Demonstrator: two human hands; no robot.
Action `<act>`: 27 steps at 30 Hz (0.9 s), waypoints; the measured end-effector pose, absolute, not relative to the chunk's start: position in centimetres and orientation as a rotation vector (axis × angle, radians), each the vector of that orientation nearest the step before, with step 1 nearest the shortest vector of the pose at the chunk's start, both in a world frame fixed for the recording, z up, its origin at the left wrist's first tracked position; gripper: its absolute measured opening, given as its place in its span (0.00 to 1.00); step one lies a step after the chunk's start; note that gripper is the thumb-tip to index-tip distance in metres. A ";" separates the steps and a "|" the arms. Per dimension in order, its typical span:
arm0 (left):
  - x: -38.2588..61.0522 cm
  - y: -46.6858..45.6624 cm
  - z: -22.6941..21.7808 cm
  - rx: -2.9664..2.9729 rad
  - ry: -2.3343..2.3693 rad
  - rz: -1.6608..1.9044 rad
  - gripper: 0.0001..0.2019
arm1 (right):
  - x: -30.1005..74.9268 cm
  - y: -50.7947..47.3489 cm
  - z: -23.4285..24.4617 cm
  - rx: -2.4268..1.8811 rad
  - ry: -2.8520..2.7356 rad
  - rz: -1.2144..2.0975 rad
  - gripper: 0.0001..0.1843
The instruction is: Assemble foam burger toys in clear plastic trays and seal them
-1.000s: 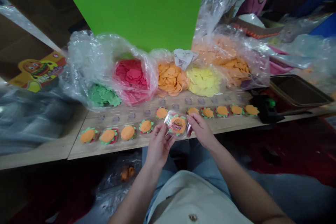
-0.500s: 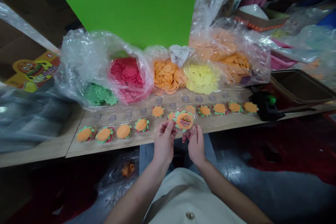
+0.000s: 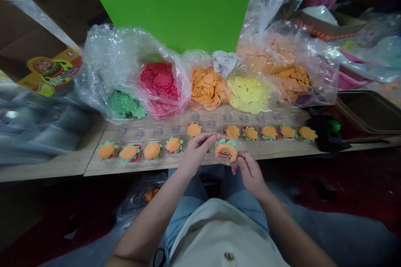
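Between my two hands, just past the table's front edge, is a toy burger in a clear plastic case (image 3: pixel 224 153). It has an orange top, green frills and a printed burger label. My left hand (image 3: pixel 196 150) pinches the case at its upper left edge. At its lower right side, my right hand (image 3: pixel 250 171) grips it with thumb and fingers. Beyond them, orange burgers stand in a row of clear cases along the table, such as one burger (image 3: pixel 232 132) behind my hands and another burger (image 3: pixel 173 144) left of my left hand.
Clear bags hold green pieces (image 3: pixel 127 105), red pieces (image 3: pixel 159 81), orange discs (image 3: pixel 209 87) and yellow pieces (image 3: pixel 249 94) at the back. A green panel (image 3: pixel 175 4) rises behind. A black device (image 3: pixel 328 133) and a dark tray (image 3: pixel 372 110) are on the right.
The cased burger has come closer to me and tilted, so its green frill shows more at the far side. My right hand has shifted right and nearer my body. The view has turned slightly left.
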State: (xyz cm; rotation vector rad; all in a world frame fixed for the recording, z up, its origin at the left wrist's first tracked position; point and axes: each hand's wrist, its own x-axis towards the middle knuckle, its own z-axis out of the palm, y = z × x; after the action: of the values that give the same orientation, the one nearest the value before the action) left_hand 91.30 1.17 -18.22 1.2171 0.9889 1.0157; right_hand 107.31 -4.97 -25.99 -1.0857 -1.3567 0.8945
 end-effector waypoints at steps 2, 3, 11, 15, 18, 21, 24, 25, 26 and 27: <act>91.5 1.4 -17.9 1.348 1.008 1.045 0.12 | 108.5 -5.1 -25.5 -1.115 -1.451 0.873 0.11; 91.7 1.4 -17.9 1.379 0.996 1.064 0.11 | 109.0 -5.1 -25.1 -1.119 -1.469 0.883 0.11; 92.8 0.8 -19.4 1.412 1.033 1.208 0.10 | 109.3 -5.4 -24.1 -1.065 -1.374 1.058 0.12; 93.2 0.4 -19.4 1.342 0.978 1.113 0.11 | 108.1 -6.2 -25.6 -0.988 -1.171 1.117 0.11; 93.5 -0.9 -19.5 1.146 0.747 0.986 0.16 | 107.3 -6.7 -26.7 -0.999 -1.026 1.086 0.10; 93.4 -2.0 -19.7 1.101 0.668 0.980 0.27 | 108.0 -6.5 -26.3 -1.086 -1.193 1.070 0.11; 92.7 -2.0 -19.4 1.213 0.716 0.937 0.25 | 110.1 -5.0 -23.7 -1.179 -1.438 0.917 0.12; 92.3 -1.9 -19.1 1.277 0.733 0.869 0.25 | 110.8 -4.3 -22.5 -1.187 -1.497 0.864 0.12; 91.9 -1.7 -18.8 1.349 0.756 0.795 0.25 | 111.3 -3.6 -21.2 -1.182 -1.601 0.866 0.12; 91.5 -1.5 -18.4 1.423 0.783 0.726 0.25 | 111.8 -3.1 -19.9 -1.160 -1.736 0.896 0.13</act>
State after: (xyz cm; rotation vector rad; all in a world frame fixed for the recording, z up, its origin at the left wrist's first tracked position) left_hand 91.55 -1.50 -18.43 1.4229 0.7830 0.7262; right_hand 111.77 -3.08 -19.91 -1.1601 -1.7363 0.8955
